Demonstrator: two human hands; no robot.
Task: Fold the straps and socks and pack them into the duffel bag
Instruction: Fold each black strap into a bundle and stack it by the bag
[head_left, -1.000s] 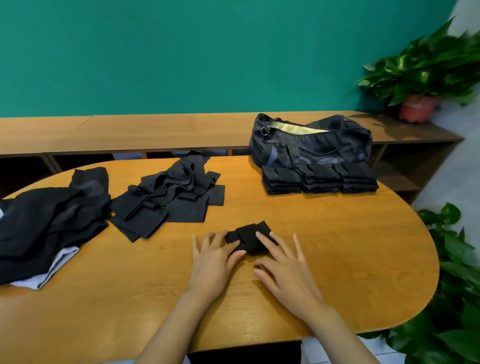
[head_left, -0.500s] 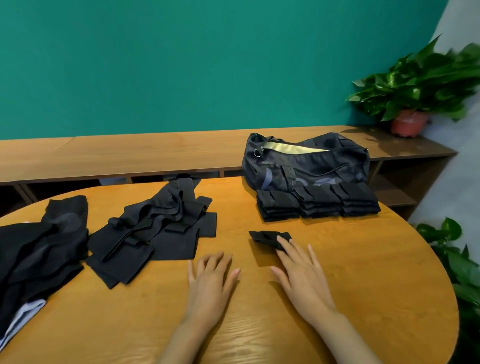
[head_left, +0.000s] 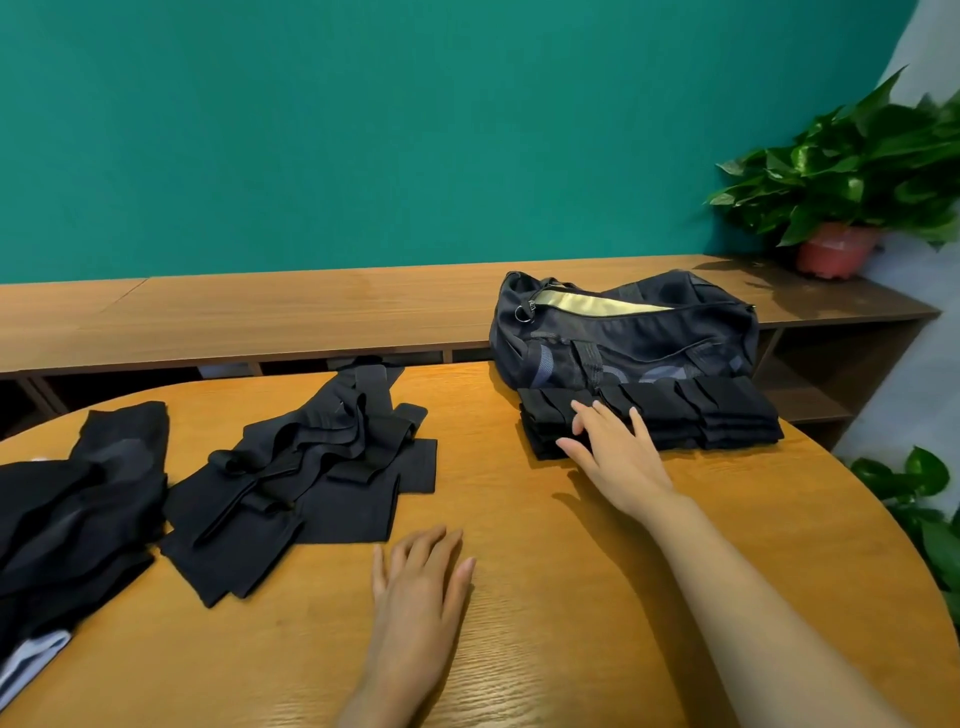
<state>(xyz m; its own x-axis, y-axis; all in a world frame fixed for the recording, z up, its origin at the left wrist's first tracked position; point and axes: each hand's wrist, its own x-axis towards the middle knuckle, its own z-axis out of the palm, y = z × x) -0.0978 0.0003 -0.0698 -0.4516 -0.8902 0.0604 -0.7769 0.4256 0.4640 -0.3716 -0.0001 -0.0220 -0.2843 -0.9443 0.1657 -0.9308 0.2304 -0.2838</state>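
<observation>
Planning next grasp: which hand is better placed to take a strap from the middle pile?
Left, likely: left hand lies flat near the middle pile; right hand rests on the folded stack.

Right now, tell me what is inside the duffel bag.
Through the open zip of the duffel bag only pale yellowish lining shows. No packed item is visible; the bag's dark side wall hides the rest. The folded stack lies outside, in front of it.

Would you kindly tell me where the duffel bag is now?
In the head view, the duffel bag sits at the far right of the table, directly behind the row of folded black pieces the right hand touches.
</observation>
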